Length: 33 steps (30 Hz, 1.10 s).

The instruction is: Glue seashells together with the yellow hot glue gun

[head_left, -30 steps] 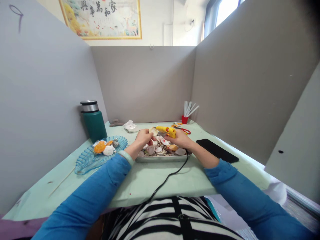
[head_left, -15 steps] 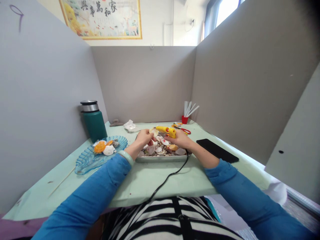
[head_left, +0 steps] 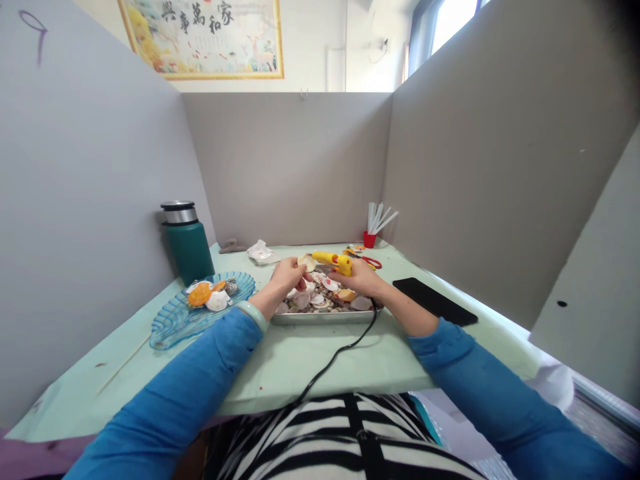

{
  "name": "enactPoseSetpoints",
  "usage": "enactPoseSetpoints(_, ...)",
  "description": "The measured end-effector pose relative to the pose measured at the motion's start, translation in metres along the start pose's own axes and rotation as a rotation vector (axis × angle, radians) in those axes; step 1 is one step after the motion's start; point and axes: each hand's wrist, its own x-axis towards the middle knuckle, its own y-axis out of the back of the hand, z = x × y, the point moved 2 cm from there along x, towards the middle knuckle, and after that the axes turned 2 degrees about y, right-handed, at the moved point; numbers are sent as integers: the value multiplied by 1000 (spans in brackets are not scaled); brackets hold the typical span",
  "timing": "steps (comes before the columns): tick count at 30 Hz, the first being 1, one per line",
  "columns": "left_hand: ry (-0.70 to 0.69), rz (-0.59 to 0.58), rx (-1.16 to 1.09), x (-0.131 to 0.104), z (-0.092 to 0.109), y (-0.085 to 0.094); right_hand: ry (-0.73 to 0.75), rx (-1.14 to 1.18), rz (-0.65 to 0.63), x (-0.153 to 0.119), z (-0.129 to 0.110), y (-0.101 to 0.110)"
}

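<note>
My right hand (head_left: 364, 278) grips a yellow glue gun (head_left: 332, 260) whose nozzle points left. From it a black cord (head_left: 333, 358) runs down over the table's front edge. Between the fingers of my left hand (head_left: 289, 277) is a pale seashell (head_left: 307, 263), close to the nozzle; whether they touch, I cannot tell. Both hands are above a metal tray (head_left: 325, 319) heaped with shells (head_left: 317, 297) and small pebbles. My hands hide part of the tray.
On the left, a blue shell-shaped plate (head_left: 167, 332) bears orange and white shells, near a green bottle (head_left: 189, 248). A black flat slab (head_left: 435, 301) lies right. Behind are red-handled scissors (head_left: 373, 263), a red cup (head_left: 369, 240) of glue sticks and crumpled tissue (head_left: 260, 251). Grey partitions enclose the table.
</note>
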Motion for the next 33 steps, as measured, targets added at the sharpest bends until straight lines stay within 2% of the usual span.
enactPoseSetpoints(14,11,48,-24,-3,4,1,-6,-4,-6,-1,-2,1)
enactPoseSetpoints(33,7,-62,52,3,-5,-1,5,19,4,0,4,-2)
